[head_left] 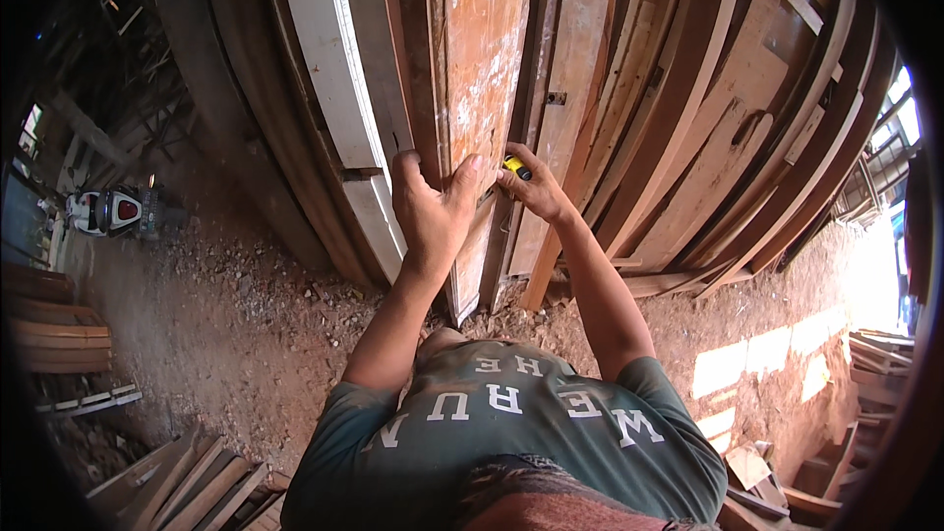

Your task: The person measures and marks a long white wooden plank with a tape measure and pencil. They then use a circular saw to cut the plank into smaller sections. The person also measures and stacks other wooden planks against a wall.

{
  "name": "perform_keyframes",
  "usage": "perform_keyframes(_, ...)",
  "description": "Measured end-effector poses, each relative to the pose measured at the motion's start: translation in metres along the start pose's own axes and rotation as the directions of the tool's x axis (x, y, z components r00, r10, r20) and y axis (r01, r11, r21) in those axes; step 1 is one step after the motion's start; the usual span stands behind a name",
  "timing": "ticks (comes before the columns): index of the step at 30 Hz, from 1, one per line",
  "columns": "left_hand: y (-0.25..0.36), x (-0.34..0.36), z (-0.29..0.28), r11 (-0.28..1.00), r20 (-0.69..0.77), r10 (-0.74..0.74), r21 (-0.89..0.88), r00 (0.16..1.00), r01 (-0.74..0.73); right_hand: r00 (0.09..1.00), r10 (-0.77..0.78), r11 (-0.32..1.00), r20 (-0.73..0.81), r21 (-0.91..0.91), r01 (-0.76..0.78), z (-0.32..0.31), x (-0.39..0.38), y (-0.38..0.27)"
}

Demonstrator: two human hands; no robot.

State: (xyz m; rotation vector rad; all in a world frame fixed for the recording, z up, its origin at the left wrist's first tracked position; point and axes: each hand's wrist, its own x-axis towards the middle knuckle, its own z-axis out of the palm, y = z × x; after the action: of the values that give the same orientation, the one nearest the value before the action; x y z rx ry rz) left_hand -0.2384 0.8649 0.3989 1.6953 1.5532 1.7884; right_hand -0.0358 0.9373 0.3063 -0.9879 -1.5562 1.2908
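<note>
A tall wooden board (484, 29) with worn orange-brown paint and white smears stands upright in front of me. My left hand (433, 199) is at its left edge, the thumb lying on the face and the fingers bent around the side. On the right edge of the same board, my right hand (536, 187) holds a small yellow and black tape measure (516, 168). The thumb and fingers of that hand are closed on its case. Whether any blade is drawn out across the board cannot be made out.
More upright boards and frames, including a white one (329, 49), lean close on both sides. A motorbike (113, 211) stands at the far left. Loose timber (187, 482) lies at the lower left, with more stacked at lower right. The dirt floor (256, 344) is strewn with rubble.
</note>
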Motion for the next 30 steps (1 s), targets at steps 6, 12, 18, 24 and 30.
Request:
perform_keyframes(6,-0.008,0.014,-0.003,0.994,0.103,-0.009,0.108,0.995,-0.002,0.979,0.002,0.983,-0.202,-0.179,-0.039,0.009,-0.012,-0.01)
perform_keyframes(12,-0.004,0.024,-0.002,0.996,0.147,-0.032,0.09,0.989,0.019,0.984,-0.055,0.951,-0.17,-0.309,0.0,0.013,-0.053,-0.029)
perform_keyframes(18,0.006,0.029,-0.02,0.991,0.192,-0.109,0.095,0.975,0.093,0.998,-0.055,0.921,-0.038,-0.388,0.036,0.05,-0.082,-0.12)
perform_keyframes(24,-0.006,0.021,-0.027,0.982,0.212,-0.189,0.061,0.959,0.18,0.918,-0.374,0.77,0.13,-0.509,0.386,0.068,-0.076,-0.122)
perform_keyframes(30,0.006,0.008,-0.048,0.979,0.182,-0.189,0.107,0.965,0.172,0.923,-0.322,0.814,0.208,-0.437,0.383,0.079,-0.07,-0.13)
